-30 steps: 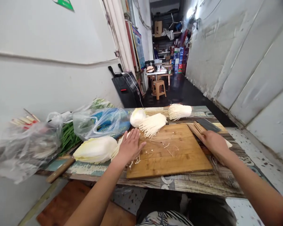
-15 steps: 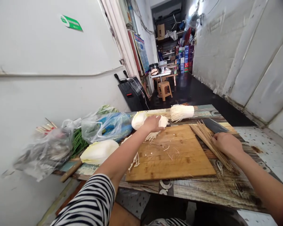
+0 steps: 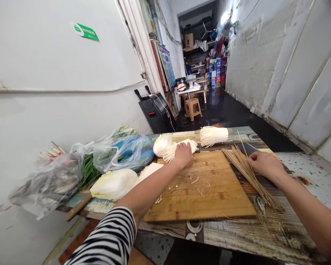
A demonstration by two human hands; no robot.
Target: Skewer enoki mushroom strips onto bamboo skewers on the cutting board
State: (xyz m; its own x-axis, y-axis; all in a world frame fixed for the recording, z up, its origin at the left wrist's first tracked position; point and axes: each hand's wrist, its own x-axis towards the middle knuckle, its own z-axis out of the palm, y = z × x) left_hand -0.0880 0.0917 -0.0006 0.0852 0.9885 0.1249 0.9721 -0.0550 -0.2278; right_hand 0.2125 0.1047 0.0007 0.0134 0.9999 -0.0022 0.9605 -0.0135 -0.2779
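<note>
My left hand [image 3: 184,154] is curled over a bunch of enoki mushrooms [image 3: 169,151] at the far left edge of the wooden cutting board [image 3: 201,198]. Its thumb side is hidden from me. My right hand [image 3: 266,164] pinches one thin bamboo skewer [image 3: 242,142], which points up and away. Below that hand, a loose bundle of bamboo skewers [image 3: 248,173] lies along the board's right side. A cleaver blade [image 3: 248,148] lies behind the skewers, partly covered by the hand. Another enoki bunch [image 3: 213,136] rests beyond the board. More enoki [image 3: 150,171] sits left of my forearm.
Napa cabbage pieces [image 3: 114,184] [image 3: 162,144] lie at the left, near a blue-and-clear plastic bag [image 3: 135,149], green stalks [image 3: 90,171] and a grey plastic bag [image 3: 55,176]. A wooden handle [image 3: 78,207] juts over the table's left edge. Mushroom scraps dot the board.
My right hand has lifted one skewer off the bundle, its tip now raised. My left hand has shifted nearer, its fingers now over the enoki bunch. The view has tilted slightly.
</note>
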